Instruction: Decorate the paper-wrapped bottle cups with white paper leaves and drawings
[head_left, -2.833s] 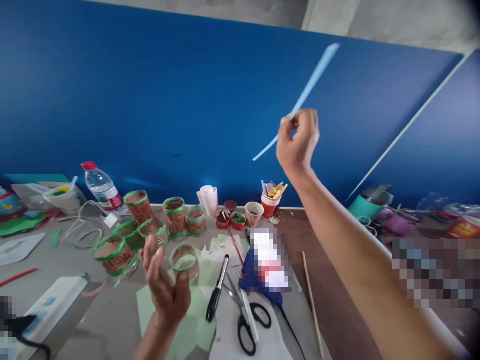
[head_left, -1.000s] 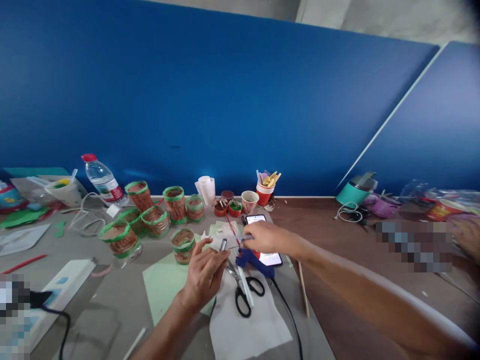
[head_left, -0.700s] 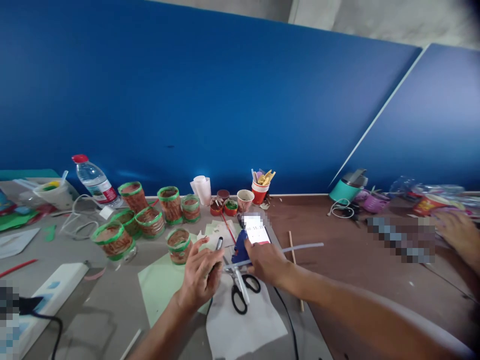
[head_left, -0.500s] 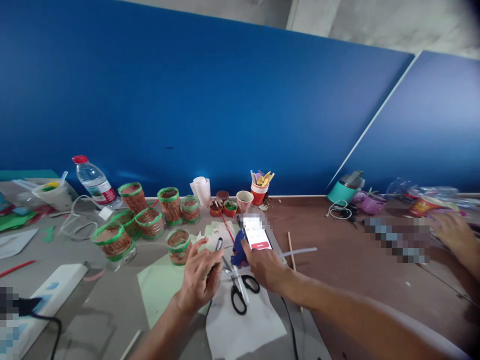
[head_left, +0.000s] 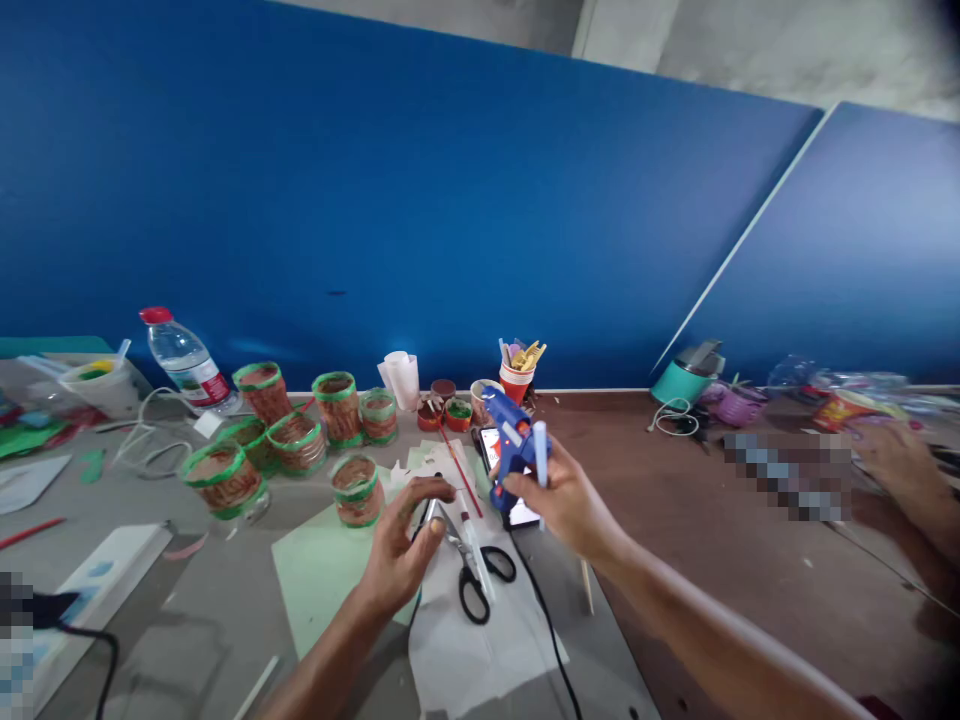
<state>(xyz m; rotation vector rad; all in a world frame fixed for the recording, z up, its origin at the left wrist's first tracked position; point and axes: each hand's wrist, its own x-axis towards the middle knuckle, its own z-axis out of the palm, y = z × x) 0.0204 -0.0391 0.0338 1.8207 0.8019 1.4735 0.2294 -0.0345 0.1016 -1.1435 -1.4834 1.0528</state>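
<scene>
My right hand (head_left: 564, 502) is closed around a blue glue gun (head_left: 507, 441), lifted off the table with its nozzle up and left. A pale glue stick (head_left: 540, 452) stands upright in the same hand. The gun's black cord (head_left: 541, 620) trails down toward me. My left hand (head_left: 406, 545) curls its fingers over a black marker (head_left: 433, 516) on the pale green paper (head_left: 315, 580). Black-handled scissors (head_left: 474, 575) lie just right of that hand on a white sheet (head_left: 472, 650). A phone (head_left: 491, 450) lies under the glue gun.
Several green-rimmed brown wrapped jars (head_left: 222, 478) stand at the left with a water bottle (head_left: 180, 358). Small cups (head_left: 516, 376) line the blue wall (head_left: 375, 180). A wooden stick (head_left: 586, 596) lies to the right. Another person's hand (head_left: 896, 460) rests at far right. A teal container (head_left: 679, 378) stands behind.
My right hand came down with the pale stick, reached to the glue gun on the table, and now holds the gun lifted together with the stick. My left hand stayed on the marker.
</scene>
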